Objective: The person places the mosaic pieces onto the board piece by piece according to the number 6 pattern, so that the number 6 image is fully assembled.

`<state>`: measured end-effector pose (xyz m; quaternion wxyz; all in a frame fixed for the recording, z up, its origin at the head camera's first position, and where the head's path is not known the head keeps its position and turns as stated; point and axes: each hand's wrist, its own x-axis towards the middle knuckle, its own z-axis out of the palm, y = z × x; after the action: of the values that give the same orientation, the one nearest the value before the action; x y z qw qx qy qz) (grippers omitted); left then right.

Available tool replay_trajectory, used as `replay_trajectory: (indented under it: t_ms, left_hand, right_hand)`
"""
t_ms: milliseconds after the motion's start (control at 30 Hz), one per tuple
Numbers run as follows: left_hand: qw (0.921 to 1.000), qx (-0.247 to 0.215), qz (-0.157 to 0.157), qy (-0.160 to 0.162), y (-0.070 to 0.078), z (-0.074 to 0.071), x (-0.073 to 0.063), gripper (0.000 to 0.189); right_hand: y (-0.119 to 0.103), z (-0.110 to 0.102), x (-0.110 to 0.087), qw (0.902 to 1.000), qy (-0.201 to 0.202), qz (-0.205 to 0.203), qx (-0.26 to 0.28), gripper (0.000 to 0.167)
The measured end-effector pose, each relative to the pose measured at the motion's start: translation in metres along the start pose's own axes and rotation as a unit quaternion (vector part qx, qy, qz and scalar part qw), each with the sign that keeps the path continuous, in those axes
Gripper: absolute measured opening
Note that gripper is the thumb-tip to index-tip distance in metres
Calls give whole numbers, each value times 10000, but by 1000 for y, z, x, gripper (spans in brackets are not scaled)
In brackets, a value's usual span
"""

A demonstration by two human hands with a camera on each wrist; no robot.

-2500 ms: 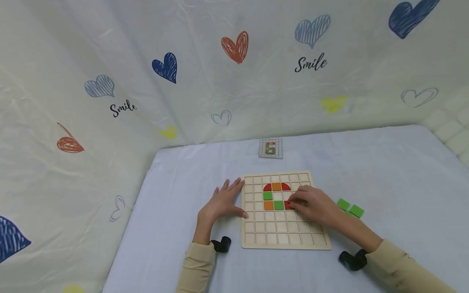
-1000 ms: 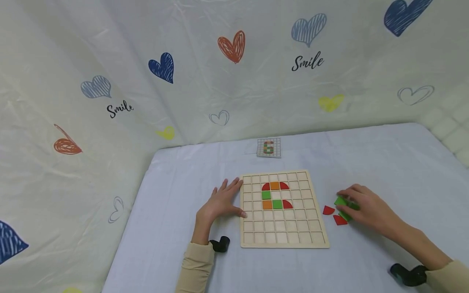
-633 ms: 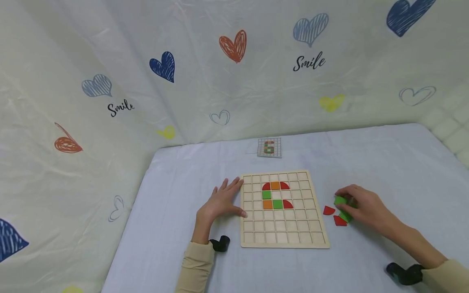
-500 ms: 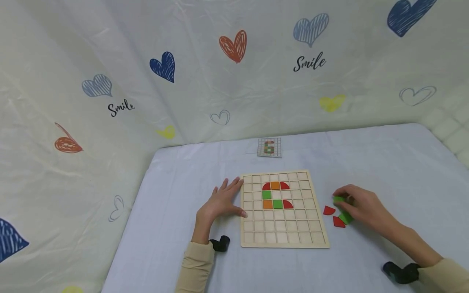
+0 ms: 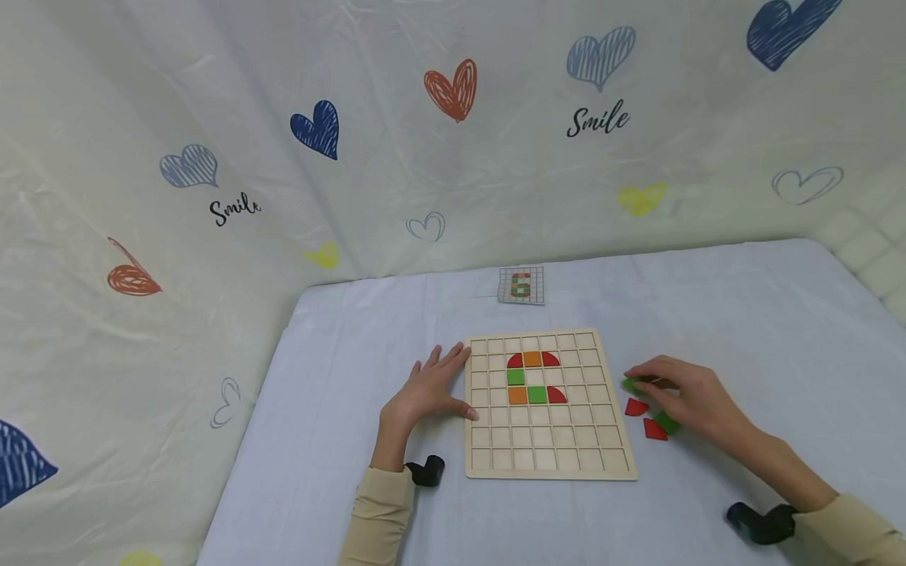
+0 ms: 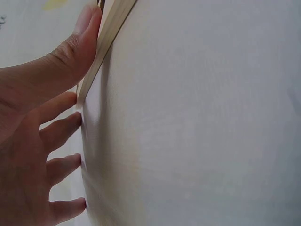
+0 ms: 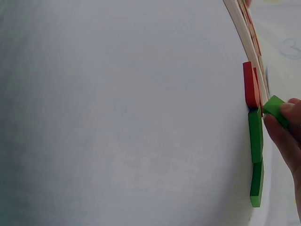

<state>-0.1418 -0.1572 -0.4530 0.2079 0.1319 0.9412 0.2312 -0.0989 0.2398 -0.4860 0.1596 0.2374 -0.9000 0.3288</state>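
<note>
My right hand (image 5: pixel 686 389) pinches a green square tile (image 5: pixel 630 385) between thumb and fingertips, just right of the wooden grid board (image 5: pixel 552 464). The right wrist view shows that green tile (image 7: pixel 273 109) tilted in the fingers. Below the hand lie two red quarter-round tiles (image 5: pixel 635 407) and a green tile (image 5: pixel 667 423); part of this group is hidden by the hand. My left hand (image 5: pixel 425 397) has its fingers spread along the board's left edge, the thumb resting on the rim. Red, orange and green tiles (image 5: pixel 537 395) sit in the board's cells in a curved figure.
Behind the board, a small pattern card (image 5: pixel 521 285) with a coloured figure on a grid lies on the white-covered table (image 5: pixel 368 330). A pale sheet printed with hearts (image 5: pixel 453 90) hangs behind. Black wrist devices (image 5: pixel 426 471) are on both arms.
My right hand left the red quarter-round tile in the board, went to the loose tiles, picked up a green tile and now moves left with it. The left hand stays at the board's edge.
</note>
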Motion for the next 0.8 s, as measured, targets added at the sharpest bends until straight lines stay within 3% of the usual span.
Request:
replay_trajectory:
  t_ms: [367,800]
  left_hand:
    - [10000,46,-41,12,1,1,1,111]
    - [9999,57,-103,4,1,1,2,111]
  right_hand:
    - [-13,7,6,9974,-331,505,396,46]
    - [-27,15,17,9950,-557,496,671,36]
